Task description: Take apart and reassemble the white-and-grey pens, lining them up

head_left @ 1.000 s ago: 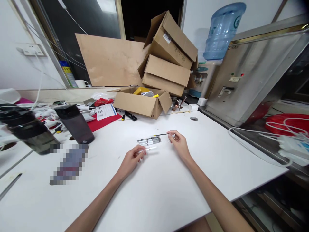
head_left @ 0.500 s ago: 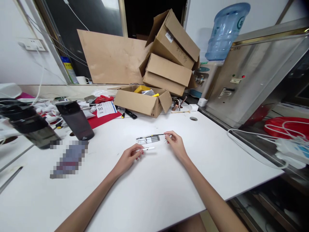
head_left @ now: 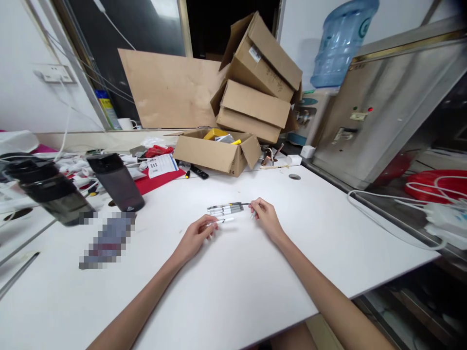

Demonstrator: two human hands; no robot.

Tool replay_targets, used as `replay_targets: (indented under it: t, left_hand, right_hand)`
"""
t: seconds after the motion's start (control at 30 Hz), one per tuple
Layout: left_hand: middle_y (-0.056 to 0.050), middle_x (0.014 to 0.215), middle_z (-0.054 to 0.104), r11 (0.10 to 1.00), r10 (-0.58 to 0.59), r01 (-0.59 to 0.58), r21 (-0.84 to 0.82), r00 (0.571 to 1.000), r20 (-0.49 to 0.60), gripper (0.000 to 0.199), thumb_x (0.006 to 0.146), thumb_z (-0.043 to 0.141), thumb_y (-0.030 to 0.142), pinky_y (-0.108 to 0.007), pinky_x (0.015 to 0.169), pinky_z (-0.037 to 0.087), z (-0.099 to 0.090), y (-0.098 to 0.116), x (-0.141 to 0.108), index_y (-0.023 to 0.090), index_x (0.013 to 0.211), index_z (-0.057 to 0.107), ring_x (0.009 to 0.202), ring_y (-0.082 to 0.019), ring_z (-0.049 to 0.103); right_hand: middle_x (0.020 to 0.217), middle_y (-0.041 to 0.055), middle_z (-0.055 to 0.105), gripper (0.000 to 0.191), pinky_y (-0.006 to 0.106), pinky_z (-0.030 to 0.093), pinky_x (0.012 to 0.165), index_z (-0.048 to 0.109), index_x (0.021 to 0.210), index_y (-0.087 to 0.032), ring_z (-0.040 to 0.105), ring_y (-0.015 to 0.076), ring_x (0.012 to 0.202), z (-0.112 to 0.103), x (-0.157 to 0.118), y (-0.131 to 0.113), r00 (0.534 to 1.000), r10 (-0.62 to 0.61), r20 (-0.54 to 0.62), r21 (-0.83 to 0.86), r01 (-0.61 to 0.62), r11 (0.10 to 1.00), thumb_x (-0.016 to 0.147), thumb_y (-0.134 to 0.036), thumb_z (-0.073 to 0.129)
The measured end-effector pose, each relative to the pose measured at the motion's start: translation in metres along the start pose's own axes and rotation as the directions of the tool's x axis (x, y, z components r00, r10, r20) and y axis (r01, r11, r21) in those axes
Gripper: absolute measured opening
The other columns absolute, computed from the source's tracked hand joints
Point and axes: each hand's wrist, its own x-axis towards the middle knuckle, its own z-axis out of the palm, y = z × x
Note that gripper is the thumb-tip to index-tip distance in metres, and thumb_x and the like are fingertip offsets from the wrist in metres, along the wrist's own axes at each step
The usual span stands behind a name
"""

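Observation:
A small row of grey pens (head_left: 226, 209) lies on the white table (head_left: 226, 287) just beyond both hands. My left hand (head_left: 197, 234) pinches a white pen (head_left: 223, 221) by its near end, with the tip pointing right toward the row. My right hand (head_left: 264, 217) rests at the right end of the row, with its fingertips on a thin dark pen (head_left: 241, 204) and a small piece that I cannot make out.
An open cardboard box (head_left: 216, 152) stands behind the pens, with more boxes (head_left: 257, 82) stacked beyond it. Two dark tumblers (head_left: 116, 181) and cluttered papers sit at the left. A blurred-out object (head_left: 107, 239) lies at the near left. A white cable (head_left: 386, 223) runs along the right edge.
My left hand has slid the white pen slightly up toward the row of pens. My right hand has drawn in closer to the row's right end.

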Motion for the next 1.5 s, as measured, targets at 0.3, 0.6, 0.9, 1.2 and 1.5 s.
replay_targets:
  t: [0.3,0.6,0.9,1.2,1.5]
  left_hand:
    - [-0.002,0.08,0.063,1.0,-0.011,0.011,-0.012,1.0,-0.001,0.03,0.091,0.062,0.046,-0.027,0.067,0.045,0.003,0.004,0.0,0.019,0.104,0.067,0.07,-0.017,0.056]
    - [-0.002,0.088,0.064,0.993,-0.036,0.021,-0.113,0.991,-0.127,0.031,0.091,0.063,0.046,-0.025,0.066,0.046,0.0,-0.003,0.005,0.021,0.108,0.065,0.067,-0.014,0.053]
    - [-0.001,0.09,0.061,0.978,-0.116,0.072,-0.198,0.969,-0.218,0.032,0.092,0.063,0.05,-0.024,0.066,0.043,-0.003,-0.007,0.007,0.022,0.107,0.066,0.069,-0.012,0.051]
    - [0.0,0.087,0.059,0.983,-0.095,0.061,-0.17,0.976,-0.197,0.031,0.092,0.063,0.049,-0.024,0.065,0.042,-0.002,-0.005,0.007,0.023,0.106,0.067,0.068,-0.013,0.049]
    - [-0.001,0.082,0.066,0.993,-0.07,0.061,-0.097,0.993,-0.1,0.031,0.088,0.066,0.046,-0.025,0.064,0.046,0.001,0.001,0.006,0.02,0.106,0.068,0.065,-0.014,0.053]
  right_hand:
    - [0.053,0.0003,0.053,0.055,0.028,0.034,0.049,0.061,0.058,-0.02,0.043,0.0124,0.046,-0.01,0.006,0.0,0.991,0.018,-0.131,-0.02,-0.021,1.0,0.088,-0.065,0.055]
    - [0.058,0.0017,0.056,0.057,0.027,0.036,0.051,0.065,0.063,-0.018,0.044,0.0124,0.05,-0.015,0.006,-0.009,0.998,0.015,-0.059,-0.056,-0.018,0.998,0.092,-0.066,0.052]
    - [0.078,0.0016,0.062,0.03,0.027,0.042,0.061,0.072,0.095,-0.02,0.052,0.0153,0.066,-0.018,0.004,-0.01,0.998,-0.041,0.05,-0.117,0.047,0.992,0.089,-0.048,0.065]
    - [0.082,0.0014,0.061,0.022,0.027,0.038,0.063,0.072,0.098,-0.02,0.047,0.0149,0.068,-0.02,-0.001,-0.016,0.995,-0.07,0.077,-0.142,0.08,0.987,0.091,-0.039,0.062]
    - [0.077,-0.0009,0.058,0.023,0.027,0.04,0.062,0.074,0.1,-0.024,0.052,0.0149,0.067,-0.003,-0.008,-0.009,0.958,0.031,0.283,-0.132,0.007,0.991,0.089,-0.042,0.066]
